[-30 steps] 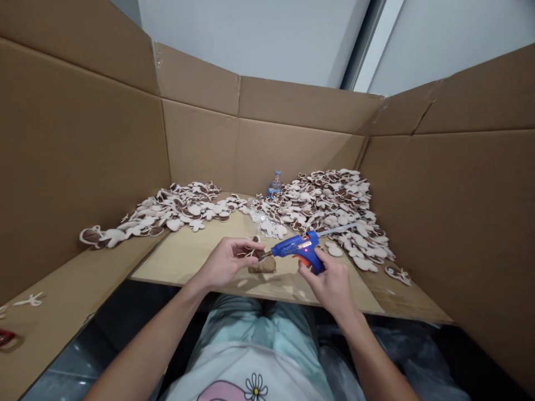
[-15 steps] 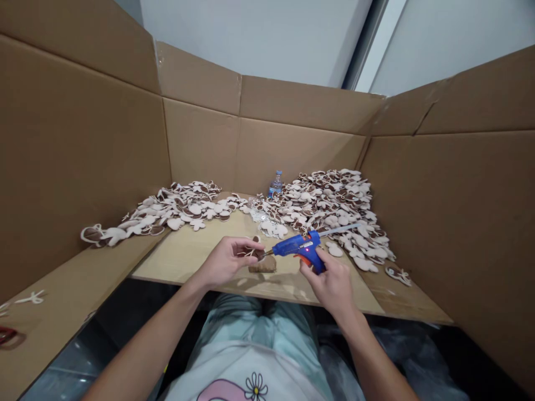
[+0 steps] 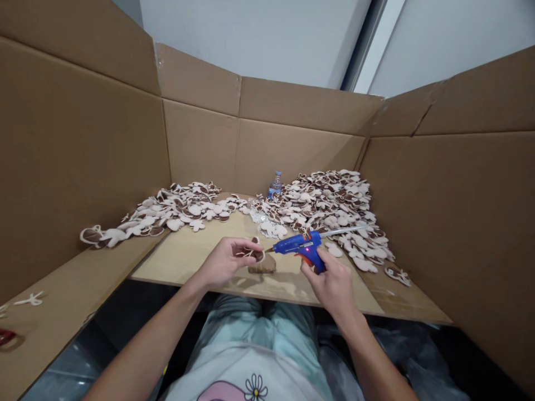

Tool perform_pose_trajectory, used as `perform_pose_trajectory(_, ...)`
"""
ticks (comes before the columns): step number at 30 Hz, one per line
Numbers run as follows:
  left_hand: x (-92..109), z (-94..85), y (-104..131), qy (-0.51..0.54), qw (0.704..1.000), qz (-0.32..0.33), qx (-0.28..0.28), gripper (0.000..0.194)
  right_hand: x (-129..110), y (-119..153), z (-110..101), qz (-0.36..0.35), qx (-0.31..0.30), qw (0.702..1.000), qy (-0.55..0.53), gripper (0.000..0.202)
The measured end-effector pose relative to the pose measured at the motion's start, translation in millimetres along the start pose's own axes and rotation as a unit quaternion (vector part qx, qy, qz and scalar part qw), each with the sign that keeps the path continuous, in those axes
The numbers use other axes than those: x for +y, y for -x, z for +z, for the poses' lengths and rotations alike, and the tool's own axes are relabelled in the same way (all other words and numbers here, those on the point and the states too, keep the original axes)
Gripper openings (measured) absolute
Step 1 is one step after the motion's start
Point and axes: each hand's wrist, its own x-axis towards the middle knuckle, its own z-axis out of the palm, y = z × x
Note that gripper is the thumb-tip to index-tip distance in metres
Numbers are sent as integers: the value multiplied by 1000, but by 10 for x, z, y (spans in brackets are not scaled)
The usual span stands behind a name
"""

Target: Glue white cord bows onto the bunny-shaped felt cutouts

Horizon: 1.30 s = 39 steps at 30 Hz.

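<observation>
Nearest, at my left: one red object (image 3: 6, 336), partly out of view, and one white bow (image 3: 31, 299) on cardboard. My right hand (image 3: 332, 281) is closed around one blue glue gun (image 3: 295, 244), with one clear stick (image 3: 343, 230) projecting from its rear. My left hand (image 3: 223, 262) pinches one brown piece (image 3: 258, 256) with white edging, above the tabletop (image 3: 200, 262). The gun's nozzle points at it; whether they touch, I cannot tell. One brown block (image 3: 262, 266) sits on the tabletop below. One loose piece (image 3: 398, 275) lies at right. Beyond are two heaps, the left heap (image 3: 184, 209) and the larger right heap (image 3: 326, 200), their pieces too overlapped to count. One bottle (image 3: 276, 184) stands upright beside the right heap, before the cardboard wall (image 3: 301, 150).
</observation>
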Motion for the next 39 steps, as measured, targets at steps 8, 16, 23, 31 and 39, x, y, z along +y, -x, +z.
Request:
perform_pose_trajectory(8,-13,-48,-28,-22,1000,18,10,18,235,-132,-3,129,-161,978,18,19)
perform_pose_trajectory(16,-63,-199,-73,-10,996,-5,89,21,384,0,333,179,-235,955,40,25)
perform_pose_trajectory(23,-28,-298,-64,4,993,2,120,20,249,45,252,113,-166,974,101,31)
perform_pose_trajectory(31,-34,-319,-56,43,992,-36,115,19,-805,247,642,-250,-305,916,-70,43)
perform_pose_trajectory(39,-21,-329,-43,79,991,-30,107,16,-887,380,1023,-283,-292,913,-43,17)
